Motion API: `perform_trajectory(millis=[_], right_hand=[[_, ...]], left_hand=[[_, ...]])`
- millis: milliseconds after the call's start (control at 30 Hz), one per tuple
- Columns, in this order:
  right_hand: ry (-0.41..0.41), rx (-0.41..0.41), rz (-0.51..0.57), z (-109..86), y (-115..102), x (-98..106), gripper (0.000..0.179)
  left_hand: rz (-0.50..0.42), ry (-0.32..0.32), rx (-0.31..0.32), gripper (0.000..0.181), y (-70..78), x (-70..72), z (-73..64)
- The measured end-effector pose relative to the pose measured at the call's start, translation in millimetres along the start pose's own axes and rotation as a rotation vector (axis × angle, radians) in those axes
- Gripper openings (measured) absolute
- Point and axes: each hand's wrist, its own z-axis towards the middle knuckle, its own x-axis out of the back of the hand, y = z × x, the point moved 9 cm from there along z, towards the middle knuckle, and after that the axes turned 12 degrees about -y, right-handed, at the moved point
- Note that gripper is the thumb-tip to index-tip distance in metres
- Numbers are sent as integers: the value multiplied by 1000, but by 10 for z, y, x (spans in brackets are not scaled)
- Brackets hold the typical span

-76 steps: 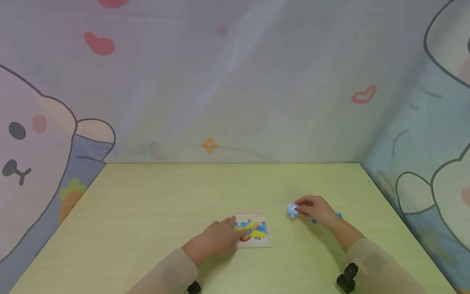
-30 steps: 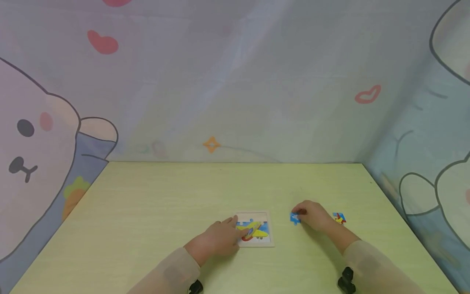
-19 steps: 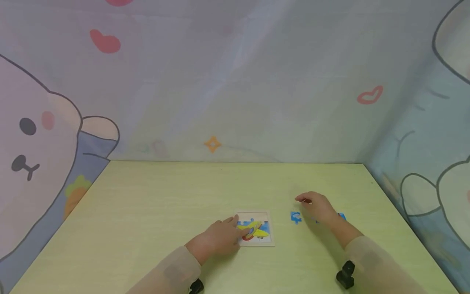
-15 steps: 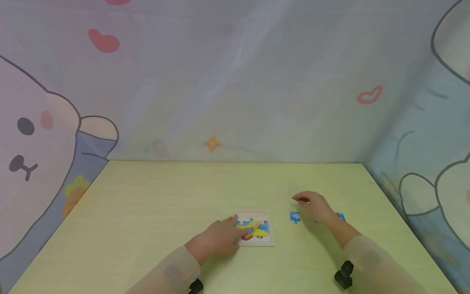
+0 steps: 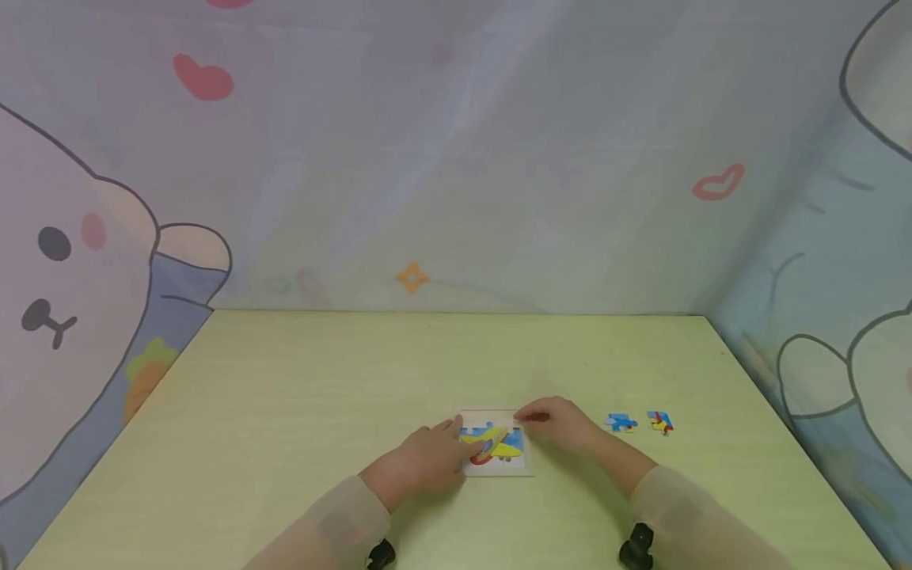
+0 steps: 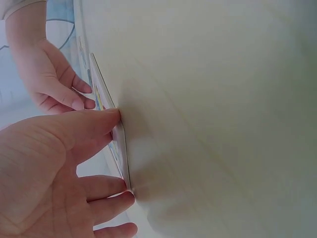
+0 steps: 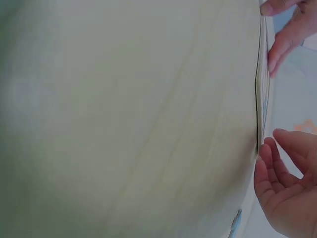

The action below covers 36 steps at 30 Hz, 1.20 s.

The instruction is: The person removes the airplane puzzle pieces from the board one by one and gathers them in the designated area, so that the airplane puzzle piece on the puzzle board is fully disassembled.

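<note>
Your left hand [image 5: 426, 459] rests, fingers extended, on the left side of the airplane puzzle tray [image 5: 528, 455], flat on the pale table [image 5: 321, 388]. Your right hand [image 5: 559, 419] bends close-set fingertips at its far right corner, whether pinching anything you cannot tell, near a mostly blue piece [image 5: 621, 423] and a red-marked piece [image 5: 660, 422].

A pale yellow-green bench [image 5: 321, 380] with faint grain reaches back to a grey-lilac backdrop [image 5: 484, 182], where a paler diagonal sheen shows. Printed on it are a solid red heart [image 5: 203, 77], an outlined heart [image 5: 737, 178] and an orange star [image 5: 412, 278]. A large cartoon animal [image 5: 85, 261] in blue, beside a carrot [image 5: 147, 388], fills the left; a bluish side panel [image 5: 798, 237] angles along the right. The light is soft and dim.
</note>
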Motion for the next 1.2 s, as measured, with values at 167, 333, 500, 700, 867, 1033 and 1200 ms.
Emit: perform_trajectory(millis=[167,333,500,700,867,1033,1200], right_hand=[[-33,30,-121,-8,-152,-87,18],[-29,3,-182,-16,-201,-99,15],[-15,-52,-156,-1,-182,-96,11],[-4,-76,-148,15,-176,-105,7],[-3,-72,-157,33,-171,-118,7],[-6,-48,-207,32,-208,-125,11],[-6,-22,-255,33,-248,-117,12]], left_hand=[[20,4,-7,51,3,-4,13],[51,4,0,51,13,-8,23],[57,7,9,53,16,-10,26],[72,14,14,52,28,0,15],[124,33,-4,50,83,55,-18],[195,109,-22,44,209,101,-53],[162,98,-31,54,396,17,-80]])
